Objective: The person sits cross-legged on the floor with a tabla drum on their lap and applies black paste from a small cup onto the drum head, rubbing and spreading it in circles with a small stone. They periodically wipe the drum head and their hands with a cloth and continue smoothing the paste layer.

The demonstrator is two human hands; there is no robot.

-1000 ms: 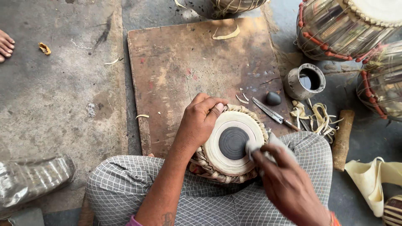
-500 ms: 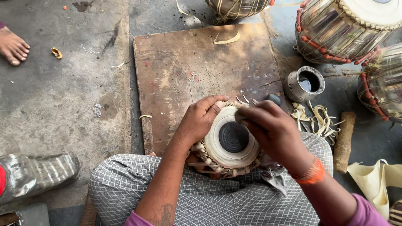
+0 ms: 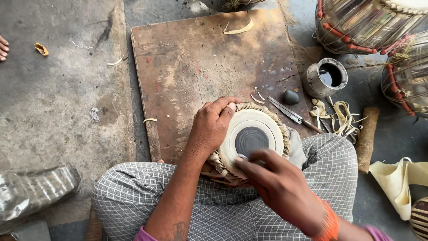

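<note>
Fingers of your left hand (image 3: 213, 127) curl over the upper-left rim of the small drum (image 3: 252, 140), gripping its braided edge so it stays braced in your lap, centre frame, just below the wooden board (image 3: 196, 67). Your right hand (image 3: 281, 189) is closed, fingertips pinched low on the white drumhead near the black centre patch (image 3: 252, 139); can't tell if they hold anything. Tools sit within reach to the right: blade (image 3: 290, 114), dark stone (image 3: 291, 97), metal cup (image 3: 325, 76), hide strips (image 3: 339, 114), wooden handle (image 3: 368, 138).
</note>
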